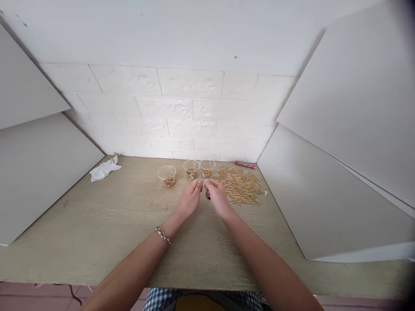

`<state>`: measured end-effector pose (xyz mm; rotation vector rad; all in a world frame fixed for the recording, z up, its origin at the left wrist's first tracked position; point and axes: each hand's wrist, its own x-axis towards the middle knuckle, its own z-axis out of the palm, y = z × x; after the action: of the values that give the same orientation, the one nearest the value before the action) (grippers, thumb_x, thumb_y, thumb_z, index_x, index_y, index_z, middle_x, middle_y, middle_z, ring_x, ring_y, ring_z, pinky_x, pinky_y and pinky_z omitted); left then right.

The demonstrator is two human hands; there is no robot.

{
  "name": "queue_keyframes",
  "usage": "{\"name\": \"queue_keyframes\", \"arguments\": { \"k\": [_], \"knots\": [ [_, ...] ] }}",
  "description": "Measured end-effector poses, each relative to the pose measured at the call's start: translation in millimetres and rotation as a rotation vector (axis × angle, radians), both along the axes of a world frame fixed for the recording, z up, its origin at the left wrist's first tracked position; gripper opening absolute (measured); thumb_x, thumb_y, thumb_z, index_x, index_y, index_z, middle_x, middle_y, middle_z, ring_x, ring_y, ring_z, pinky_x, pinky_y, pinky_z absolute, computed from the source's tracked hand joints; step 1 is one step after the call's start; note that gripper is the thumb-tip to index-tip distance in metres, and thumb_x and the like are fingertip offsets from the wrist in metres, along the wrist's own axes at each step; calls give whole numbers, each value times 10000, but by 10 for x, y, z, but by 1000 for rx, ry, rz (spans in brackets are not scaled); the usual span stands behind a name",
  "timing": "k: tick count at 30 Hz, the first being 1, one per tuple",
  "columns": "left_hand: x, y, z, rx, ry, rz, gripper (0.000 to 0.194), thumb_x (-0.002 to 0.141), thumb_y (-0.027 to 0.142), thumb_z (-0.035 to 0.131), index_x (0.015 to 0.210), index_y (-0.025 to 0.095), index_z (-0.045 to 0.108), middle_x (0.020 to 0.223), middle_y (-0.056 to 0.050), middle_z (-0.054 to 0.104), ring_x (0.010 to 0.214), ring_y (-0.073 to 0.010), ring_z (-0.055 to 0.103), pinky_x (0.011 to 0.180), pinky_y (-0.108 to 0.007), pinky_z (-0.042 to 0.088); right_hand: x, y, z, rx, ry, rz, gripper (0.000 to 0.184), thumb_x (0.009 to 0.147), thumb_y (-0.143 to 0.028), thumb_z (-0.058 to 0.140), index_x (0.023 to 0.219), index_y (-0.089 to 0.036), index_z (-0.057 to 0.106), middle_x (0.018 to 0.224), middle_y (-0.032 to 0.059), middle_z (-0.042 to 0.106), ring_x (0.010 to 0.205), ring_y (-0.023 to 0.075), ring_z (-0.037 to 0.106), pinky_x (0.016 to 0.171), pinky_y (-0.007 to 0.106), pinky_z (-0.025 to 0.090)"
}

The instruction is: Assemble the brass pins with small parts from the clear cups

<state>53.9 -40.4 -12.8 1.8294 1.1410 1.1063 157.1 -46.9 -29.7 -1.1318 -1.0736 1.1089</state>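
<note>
A pale, wood-grained worktop [97, 242] fills the lower part of the view, seen from above and running away to a white faux-brick wall [191, 112]. Large off-white panels [42, 181] flank it on the left, with matching panels [337, 190] on the right. A blue-and-white checked cloth [155, 298] shows below the near edge.

Two bare forearms reach in from the near side to the middle of the worktop. The left hand [191, 198] and right hand [218, 198] are raised slightly, their fingers drawn into loose pinches, with the fingertips [200, 183] of each hand almost meeting those of the other. Whether either hand has hold of anything is too small to tell.

A loose spread of slender brass pins [240, 185] lies just right of the hands, crossing at all angles. Three clear plastic cups stand in a row just beyond the hands: the left cup [167, 176], middle cup [191, 169] and right cup [207, 168], each holding some pins. A crumpled white tissue [104, 169] lies far left, and a small red tube [244, 164] lies far right. A beaded bracelet [164, 235] circles the left wrist.

The light cups could tip if knocked, while a brushing hand could scatter the pins, and any dropped pin could roll away.
</note>
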Motion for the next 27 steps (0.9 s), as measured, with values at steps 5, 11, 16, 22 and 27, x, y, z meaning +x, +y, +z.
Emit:
{"name": "queue_keyframes", "arguments": {
  "k": [5, 11, 16, 22, 27],
  "knots": [
    [-17, 13, 27, 31, 33, -35, 372, 873, 385, 287, 573, 185, 382, 583, 13, 473, 590, -122, 448, 610, -249, 377, 6, 6, 4, -18, -15, -5, 331, 719, -432, 481, 504, -192, 408, 417, -65, 323, 396, 75, 296, 431, 233, 234],
    [-27, 33, 12, 39, 109, -32, 372, 870, 393, 274, 577, 190, 379, 596, 3, 490, 603, -132, 448, 619, -255, 379, -3, 14, -18, -11, -20, 0, 351, 729, -449, 464, 497, -199, 382, 405, -63, 327, 382, 76, 300, 414, 232, 231],
    [-43, 48, 5, 85, 165, -20, 364, 868, 382, 285, 569, 192, 370, 581, 8, 477, 587, -132, 441, 599, -255, 359, -2, 15, -13, -28, -18, 10, 349, 728, -450, 463, 500, -204, 366, 386, -69, 308, 367, 75, 290, 398, 231, 217],
    [-54, 56, 12, 129, 201, -28, 374, 875, 375, 288, 566, 195, 398, 567, 0, 479, 603, -142, 465, 630, -262, 377, -12, 1, 14, -52, 3, 10, 349, 722, -455, 466, 502, -207, 356, 376, -71, 304, 359, 74, 291, 386, 229, 217],
    [-40, 52, 5, 133, 193, -39, 369, 880, 363, 286, 590, 194, 438, 597, -10, 519, 624, -147, 491, 659, -272, 398, -43, -7, -14, -51, -19, -35, 347, 737, -446, 450, 500, -206, 367, 379, -67, 319, 361, 80, 303, 395, 234, 224]
  ]
}}
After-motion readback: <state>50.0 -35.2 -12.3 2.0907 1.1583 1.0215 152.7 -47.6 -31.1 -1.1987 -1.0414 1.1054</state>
